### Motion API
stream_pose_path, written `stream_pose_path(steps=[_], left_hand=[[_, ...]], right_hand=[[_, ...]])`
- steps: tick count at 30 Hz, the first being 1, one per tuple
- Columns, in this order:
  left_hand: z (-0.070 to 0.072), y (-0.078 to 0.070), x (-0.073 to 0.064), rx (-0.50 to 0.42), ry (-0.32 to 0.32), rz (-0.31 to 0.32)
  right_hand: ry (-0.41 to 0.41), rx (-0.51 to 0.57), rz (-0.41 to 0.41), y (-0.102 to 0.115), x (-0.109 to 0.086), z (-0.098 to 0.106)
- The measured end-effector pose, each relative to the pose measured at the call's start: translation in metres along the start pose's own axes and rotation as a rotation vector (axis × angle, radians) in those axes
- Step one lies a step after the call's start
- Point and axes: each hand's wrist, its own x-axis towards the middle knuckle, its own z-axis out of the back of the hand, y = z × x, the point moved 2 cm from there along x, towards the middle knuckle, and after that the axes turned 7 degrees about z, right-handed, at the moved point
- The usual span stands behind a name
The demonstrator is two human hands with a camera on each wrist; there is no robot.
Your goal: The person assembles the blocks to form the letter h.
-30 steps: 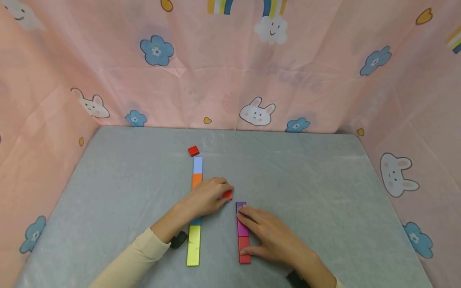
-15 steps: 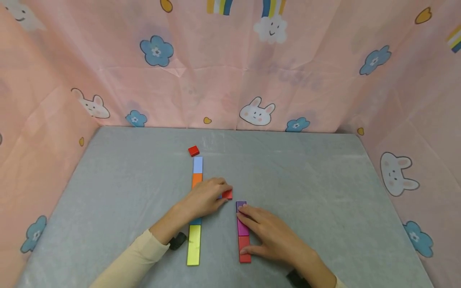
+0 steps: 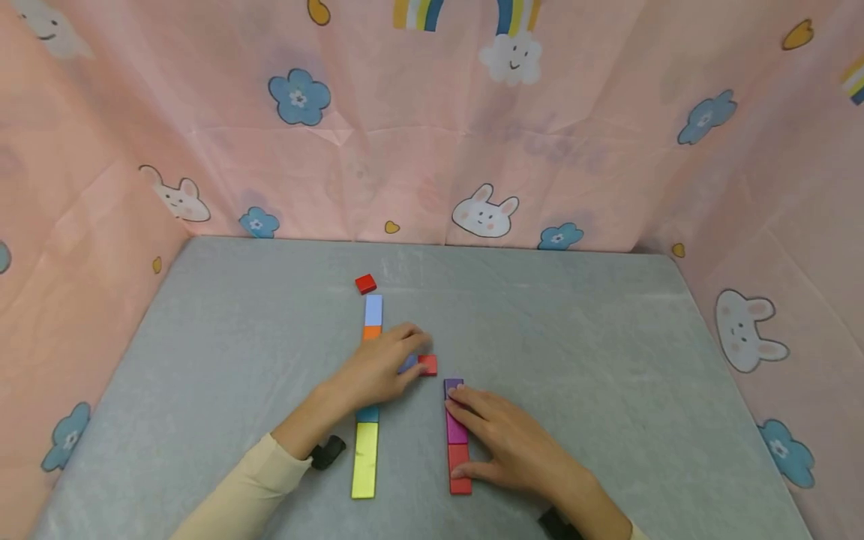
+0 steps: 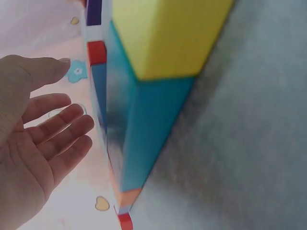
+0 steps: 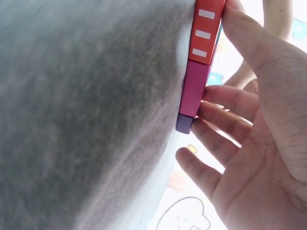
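In the head view my left hand (image 3: pixel 378 367) hovers over the left row of flat blocks, thumb and fingers spread near a small red block (image 3: pixel 430 367) with a blue one (image 3: pixel 408 364) beside it. That row has a yellow block (image 3: pixel 365 457), a teal one (image 3: pixel 367 414), an orange one (image 3: pixel 372 332) and a light blue one (image 3: pixel 374 310); the hand hides its middle. My right hand (image 3: pixel 516 442) rests its thumb and fingertips on the right row: a purple block (image 3: pixel 451 387), a magenta one (image 3: pixel 457 431) and a longer red one (image 3: pixel 460 486). White marks show along the red block's side in the right wrist view.
A separate small red block (image 3: pixel 365 283) lies tilted just beyond the light blue end of the left row. The grey table (image 3: pixel 574 322) ends at a pink patterned curtain (image 3: pixel 405 150), which encloses the back and both sides.
My left hand has loosened from the small red block and drawn slightly back and left, its fingers spreading. The blue block beside it shows more. The right hand stays on its row.
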Motion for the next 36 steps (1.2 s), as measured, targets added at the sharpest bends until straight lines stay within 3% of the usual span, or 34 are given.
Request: stream_pose_path(steps=[8,16,23,36], left_hand=[[0.016,0.011,0.001,0.030,-0.062,0.036],[0.039,0.034,0.017,-0.003,-0.144,0.094],[0.042,0.068,0.027,-0.088,-0.128,0.221],[0.055,0.090,0.042,-0.102,-0.140,0.304]], right_hand=[[0.022,0.022,-0.017,0.000,0.001,0.000],[0.062,0.038,-0.059,-0.002,0.005,0.000],[0.124,0.054,-0.085,-0.001,0.000,0.000],[0.090,0.066,-0.072,-0.001,-0.002,0.000]])
